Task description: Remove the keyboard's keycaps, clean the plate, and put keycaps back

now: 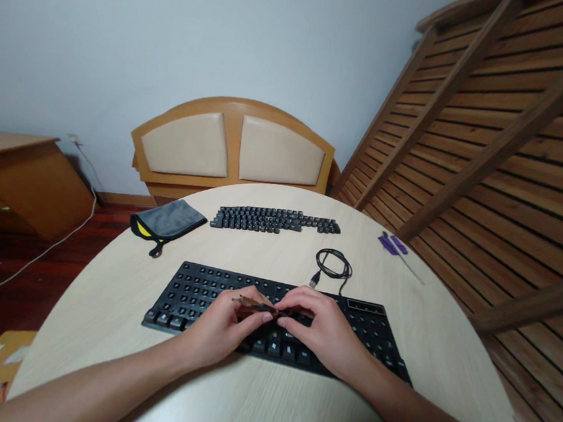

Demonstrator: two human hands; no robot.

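A black keyboard (202, 297) lies in front of me, with most of its upper left keycaps off and the bottom row still capped. Over its middle, my left hand (230, 320) is closed around a slim, dark pair of tweezers (248, 302). Its fingertips meet those of my right hand (323, 323), which pinches at the tool's right end. A small dark piece shows between the fingertips, too hidden to name. Behind the keyboard, removed black keycaps (260, 219) stand in rows. The keyboard's coiled USB cable (333, 263) rests behind its right half.
On the round table (152, 385), a folded grey cloth (172, 220) with yellow lining lies at the left. A purple-handled tool (398, 245) with a thin shaft is at the right. A wooden slatted panel (493, 159) leans on the right; a padded headboard (235, 146) stands behind.
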